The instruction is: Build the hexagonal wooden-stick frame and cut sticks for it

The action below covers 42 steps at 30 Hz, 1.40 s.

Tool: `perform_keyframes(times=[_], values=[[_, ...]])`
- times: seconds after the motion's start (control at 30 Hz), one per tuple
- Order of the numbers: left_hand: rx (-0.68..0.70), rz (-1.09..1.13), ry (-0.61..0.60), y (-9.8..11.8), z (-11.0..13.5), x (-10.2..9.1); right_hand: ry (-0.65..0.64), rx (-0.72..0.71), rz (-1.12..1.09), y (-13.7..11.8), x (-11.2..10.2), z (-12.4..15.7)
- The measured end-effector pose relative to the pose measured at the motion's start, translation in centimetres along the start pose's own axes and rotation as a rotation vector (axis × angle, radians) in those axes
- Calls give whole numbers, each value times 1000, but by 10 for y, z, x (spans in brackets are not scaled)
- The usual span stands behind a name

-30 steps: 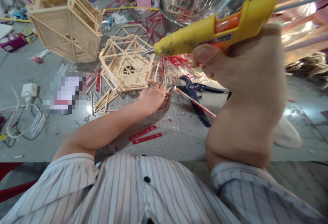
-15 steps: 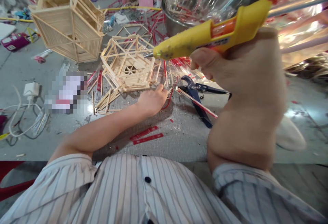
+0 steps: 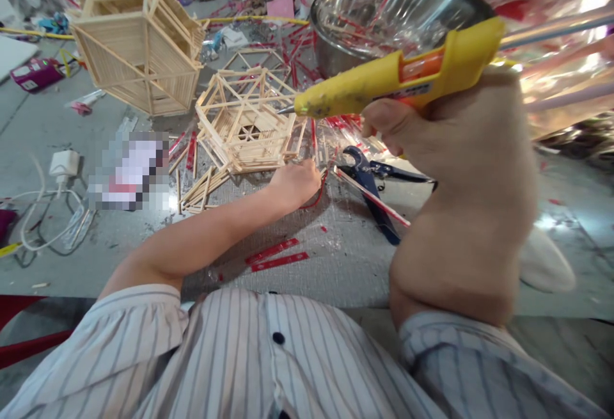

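My right hand (image 3: pixel 460 131) is wrapped round a yellow glue gun (image 3: pixel 398 77), held up close to the camera with its nozzle pointing left over a half-built hexagonal frame of wooden sticks (image 3: pixel 244 118). My left hand (image 3: pixel 295 182) lies on the grey table just in front of that frame, fingers curled at loose sticks and a red loop; what they pinch, if anything, is too small to name. A finished stick house (image 3: pixel 139 54) stands at the back left.
Blue cutting pliers (image 3: pixel 369 179) lie right of my left hand. A steel bowl (image 3: pixel 384 9) with red-and-white wrappers sits behind the gun. Loose sticks (image 3: pixel 201 185), red strips (image 3: pixel 275 256), a white charger with cable (image 3: pixel 62 166) and a purple box (image 3: pixel 36 73) litter the table.
The view has shifted slightly, so everything sits a little lower and to the right. My left hand has crept a touch toward the frame's edge. The glue gun stays raised.
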<state>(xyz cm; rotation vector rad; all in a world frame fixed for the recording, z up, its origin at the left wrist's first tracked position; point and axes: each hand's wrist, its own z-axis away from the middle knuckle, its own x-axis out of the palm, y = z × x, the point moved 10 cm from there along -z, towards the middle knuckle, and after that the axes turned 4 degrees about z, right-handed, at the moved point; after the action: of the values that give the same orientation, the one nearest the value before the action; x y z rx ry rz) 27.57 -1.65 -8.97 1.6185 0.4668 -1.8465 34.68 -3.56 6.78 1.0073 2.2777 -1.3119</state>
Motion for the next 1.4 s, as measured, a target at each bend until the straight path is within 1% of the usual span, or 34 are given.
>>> perform_keyframes(times=[0.13,0.27,0.37,0.43,0.47,0.57,0.63,0.73,0.77,0.83,0.97,1.07,1.17,1.3,1.4], values=[[30,40,5,4,-7,2,-19,-37,52,0,5,-1],[61,74,-10,6,-11,4,-30,5,134,9,7,-3],[39,90,-8,5,-7,-1,-44,17,140,12,8,-4],[46,85,-29,7,2,-5,-42,25,127,13,8,-4],[78,74,-35,11,8,-8,-45,32,122,14,8,-4],[146,13,-53,18,34,-20,-57,57,134,16,10,-5],[165,-15,-28,18,52,-31,-72,50,157,16,14,-5],[242,-15,-2,18,76,-43,-109,24,186,14,21,-6],[246,-26,17,16,81,-47,-121,24,194,14,23,-6],[237,-36,14,10,88,-49,-149,47,214,15,27,-5],[213,-41,-35,3,89,-45,-202,131,322,22,30,-2],[238,-27,-32,4,87,-44,-209,156,371,24,30,-1],[260,0,-30,4,87,-42,-186,148,368,24,29,-2],[246,2,12,-1,87,-43,-206,95,367,22,36,-3],[219,10,-27,-3,86,-41,-206,76,376,22,37,-2]])
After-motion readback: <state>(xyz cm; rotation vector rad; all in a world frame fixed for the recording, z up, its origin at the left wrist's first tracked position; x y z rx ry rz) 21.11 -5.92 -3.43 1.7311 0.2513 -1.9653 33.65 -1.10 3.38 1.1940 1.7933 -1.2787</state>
